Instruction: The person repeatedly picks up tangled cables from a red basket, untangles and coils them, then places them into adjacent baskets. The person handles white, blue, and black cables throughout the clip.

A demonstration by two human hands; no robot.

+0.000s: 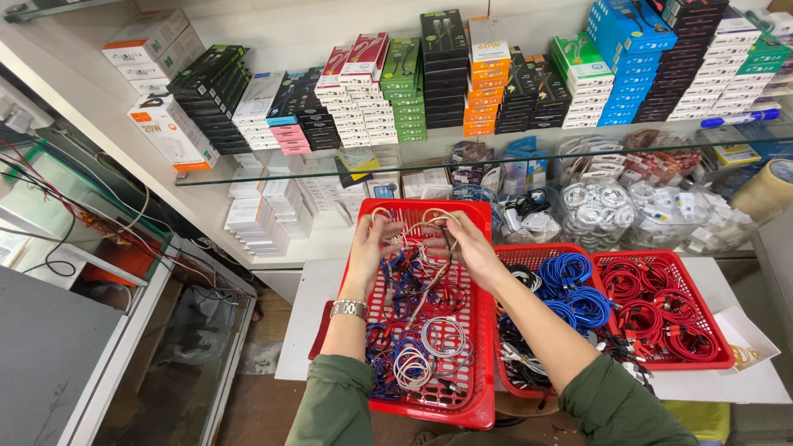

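Both the left hand [369, 239] and right hand [467, 244] pinch a beige cable [413, 225] with curled fingers. Below, the red basket [479, 330] holds coiled cables [421, 343].

Coiled cables [421, 330] fill the red basket [479, 330], the glass shelf [330, 165] probably limiting room above its far end.

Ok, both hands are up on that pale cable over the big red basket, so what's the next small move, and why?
Probably lift the pale cable a little higher. Left hand and right hand hold its loops apart, yet its tail trails down into the tangled mixed cables in the red basket, so it looks only partly free.
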